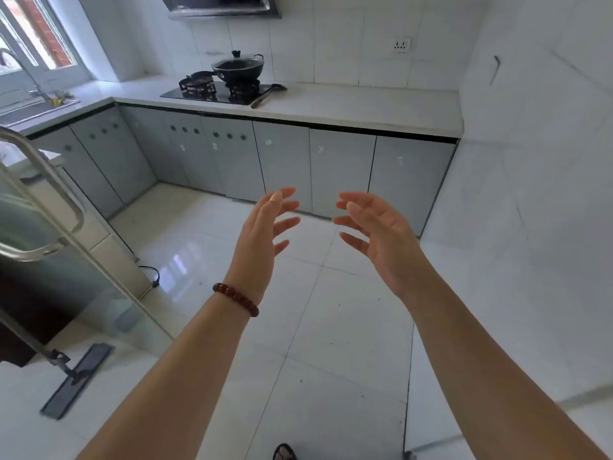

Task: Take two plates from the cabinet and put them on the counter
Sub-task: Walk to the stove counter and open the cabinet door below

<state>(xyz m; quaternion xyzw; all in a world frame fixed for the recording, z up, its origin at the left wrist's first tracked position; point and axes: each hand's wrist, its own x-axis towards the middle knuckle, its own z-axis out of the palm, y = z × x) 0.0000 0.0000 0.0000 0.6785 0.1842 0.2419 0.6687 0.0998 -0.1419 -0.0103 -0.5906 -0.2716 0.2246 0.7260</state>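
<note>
Ahead, grey cabinet [341,171] closed under white counter [348,107]; left hand [262,234], right hand [381,234] spread.

floor [331,327]: glossy tile | counter [348,107]: smooth, matt | handle [43,174]: brushed metal | hob [215,94]: glossy black | bracelet [236,298]: glossy beads

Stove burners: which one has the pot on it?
The right burner, the one nearer the ladle lying on the counter. The lidded black pot sits on it, while the left burner carries no pot.
</note>
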